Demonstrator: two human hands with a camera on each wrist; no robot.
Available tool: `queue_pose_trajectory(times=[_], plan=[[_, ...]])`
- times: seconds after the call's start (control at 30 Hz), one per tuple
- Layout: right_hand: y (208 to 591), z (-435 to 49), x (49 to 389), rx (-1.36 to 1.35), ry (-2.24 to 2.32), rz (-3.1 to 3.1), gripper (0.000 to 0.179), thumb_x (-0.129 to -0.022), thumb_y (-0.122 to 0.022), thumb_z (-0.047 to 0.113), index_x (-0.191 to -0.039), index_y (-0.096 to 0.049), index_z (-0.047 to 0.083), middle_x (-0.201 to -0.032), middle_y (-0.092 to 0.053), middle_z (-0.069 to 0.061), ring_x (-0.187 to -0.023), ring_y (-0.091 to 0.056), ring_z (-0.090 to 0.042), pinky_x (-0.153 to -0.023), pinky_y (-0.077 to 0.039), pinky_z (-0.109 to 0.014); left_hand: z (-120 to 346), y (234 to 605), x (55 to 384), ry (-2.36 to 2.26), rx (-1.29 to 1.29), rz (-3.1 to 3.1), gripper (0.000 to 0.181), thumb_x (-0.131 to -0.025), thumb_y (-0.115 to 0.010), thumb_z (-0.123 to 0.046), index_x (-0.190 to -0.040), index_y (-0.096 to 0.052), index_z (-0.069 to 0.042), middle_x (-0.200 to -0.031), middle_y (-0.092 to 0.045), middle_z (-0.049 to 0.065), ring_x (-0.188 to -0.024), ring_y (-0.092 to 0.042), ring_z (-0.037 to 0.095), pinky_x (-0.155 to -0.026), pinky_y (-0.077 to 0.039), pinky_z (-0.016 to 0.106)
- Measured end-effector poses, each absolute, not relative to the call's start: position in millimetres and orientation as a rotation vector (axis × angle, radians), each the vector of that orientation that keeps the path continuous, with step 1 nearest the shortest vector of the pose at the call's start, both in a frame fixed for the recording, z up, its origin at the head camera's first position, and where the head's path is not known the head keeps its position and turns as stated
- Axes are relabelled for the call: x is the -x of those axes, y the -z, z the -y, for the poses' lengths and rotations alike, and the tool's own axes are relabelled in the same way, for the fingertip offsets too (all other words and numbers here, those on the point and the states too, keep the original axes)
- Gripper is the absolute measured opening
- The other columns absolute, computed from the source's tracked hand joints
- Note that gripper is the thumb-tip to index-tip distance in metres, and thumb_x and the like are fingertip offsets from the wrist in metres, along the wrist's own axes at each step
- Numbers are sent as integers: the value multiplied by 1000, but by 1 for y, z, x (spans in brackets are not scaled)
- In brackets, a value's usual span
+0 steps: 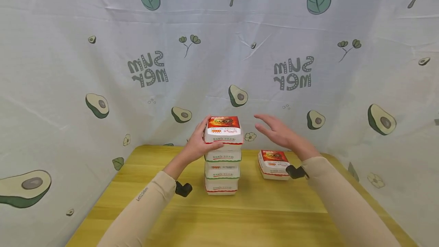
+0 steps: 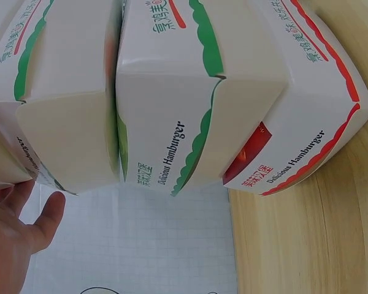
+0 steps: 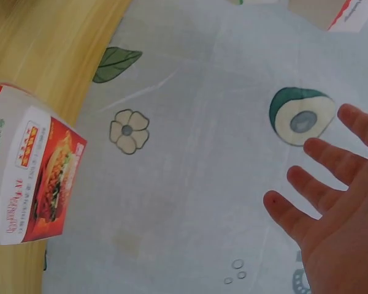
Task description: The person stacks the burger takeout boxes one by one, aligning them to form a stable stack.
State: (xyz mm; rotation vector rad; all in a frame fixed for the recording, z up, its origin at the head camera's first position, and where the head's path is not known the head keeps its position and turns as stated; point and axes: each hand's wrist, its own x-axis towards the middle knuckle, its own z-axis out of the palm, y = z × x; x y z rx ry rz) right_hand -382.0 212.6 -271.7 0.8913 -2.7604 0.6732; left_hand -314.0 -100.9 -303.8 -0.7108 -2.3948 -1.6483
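Several white hamburger boxes with red or green scalloped edges stand in one stack (image 1: 223, 172), also large in the left wrist view as boxes (image 2: 165, 98) on their side. On top sits a hamburger box (image 1: 224, 130) with a red burger picture on its lid. My left hand (image 1: 200, 142) holds that top box at its left side, thumb across the front. Right of the stack, in the air, my right hand (image 1: 279, 130) has its fingers extended and touches nothing. In the right wrist view its fingers (image 3: 322, 190) are spread apart.
Below my right forearm, another hamburger box (image 1: 274, 165) with a red lid picture sits alone on the yellow wooden table (image 1: 192, 220). Behind the table hangs a pale cloth (image 1: 212, 68) printed with avocados and leaves.
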Motion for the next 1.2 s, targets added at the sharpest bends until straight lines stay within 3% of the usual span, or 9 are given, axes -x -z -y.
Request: queue_pose_trajectory(times=[0.2, 0.4, 0.6, 1.2], plan=[[289, -230, 392, -843, -697, 2771, 64, -106, -44, 47, -156, -34, 10, -161, -31, -20, -149, -23, -44, -116, -19, -66, 102, 310, 323, 1647, 694, 2402, 102, -88, -79, -20, -163, -9, -18, -156, -26, 17, -129, -47, 31, -104, -47, 49], [301, -240, 399, -809, -729, 2786, 69, -104, -46, 49, -156, -33, 6, -160, -32, -22, -148, -25, -46, -116, -19, -67, 105, 328, 346, 1643, 674, 2385, 106, -87, -80, -23, -163, -7, -27, -156, -25, 14, -130, -45, 31, -103, -47, 49], [314, -251, 405, -750, -733, 2824, 71, -104, -45, 52, -157, -32, 6, -161, -31, -23, -148, -24, -46, -116, -19, -67, 107, 334, 349, 1627, 683, 2349, 103, -85, -82, -29, -161, -13, -36, -150, -30, 9, -128, -46, 28, -101, -48, 49], [349, -273, 411, -657, -734, 2896, 77, -102, -46, 58, -155, -33, 4, -159, -31, -27, -146, -26, -51, -113, -23, -70, 106, 333, 347, 1611, 679, 2356, 105, -83, -84, -35, -160, -13, -37, -150, -31, 6, -124, -50, 25, -101, -49, 47]])
